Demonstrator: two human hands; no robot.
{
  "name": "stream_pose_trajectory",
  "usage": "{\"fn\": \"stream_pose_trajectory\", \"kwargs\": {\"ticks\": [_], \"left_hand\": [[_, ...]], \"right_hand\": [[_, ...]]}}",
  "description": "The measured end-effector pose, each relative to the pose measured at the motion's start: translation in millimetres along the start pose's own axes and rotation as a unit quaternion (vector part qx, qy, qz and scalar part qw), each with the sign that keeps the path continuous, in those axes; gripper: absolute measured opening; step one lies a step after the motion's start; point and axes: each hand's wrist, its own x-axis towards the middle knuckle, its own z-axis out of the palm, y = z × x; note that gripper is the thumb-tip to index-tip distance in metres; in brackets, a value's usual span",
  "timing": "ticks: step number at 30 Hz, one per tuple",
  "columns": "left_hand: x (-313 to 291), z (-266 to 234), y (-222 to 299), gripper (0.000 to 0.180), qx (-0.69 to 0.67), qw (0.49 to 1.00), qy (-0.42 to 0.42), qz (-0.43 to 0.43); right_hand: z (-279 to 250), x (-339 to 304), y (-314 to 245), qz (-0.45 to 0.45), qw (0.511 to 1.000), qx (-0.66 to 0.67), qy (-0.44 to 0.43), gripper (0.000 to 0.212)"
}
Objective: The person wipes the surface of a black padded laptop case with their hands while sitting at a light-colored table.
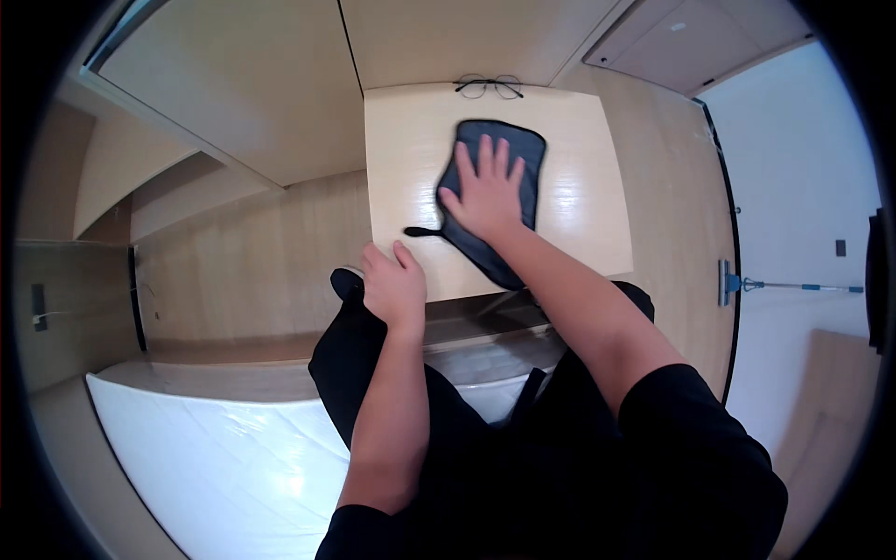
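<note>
1. One left hand (394,289) and one right hand (490,198), two in all, are pictured.
2. One pouch (532,166) is shown.
3. One pair of glasses (491,84) is seen.
4. One table (583,205) is captured.
5. One mop (731,283) is included.

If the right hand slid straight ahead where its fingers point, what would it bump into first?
Past the dark flat pouch under the right hand, probably the glasses by the far edge of the table, though depth is hard to judge.
</note>
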Motion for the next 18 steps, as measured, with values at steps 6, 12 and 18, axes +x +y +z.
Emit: {"fn": "stream_pose_trajectory", "kwargs": {"ticks": [6, 12, 18], "left_hand": [[-1, 2, 2, 0.044, 0.001, 1.000, -0.006, 0.002], [-2, 3, 2, 0.045, 0.003, 1.000, 0.002, 0.013], [0, 3, -3, 0.045, 0.020, 1.000, 0.019, 0.012]], "right_hand": [[8, 76, -84, -0.038, 0.998, 0.057, -0.012, 0.091], [15, 106, -109, -0.071, 0.993, 0.090, -0.010, 0.091], [7, 63, -47, -0.203, 0.970, 0.136, -0.013, 0.084]]}}
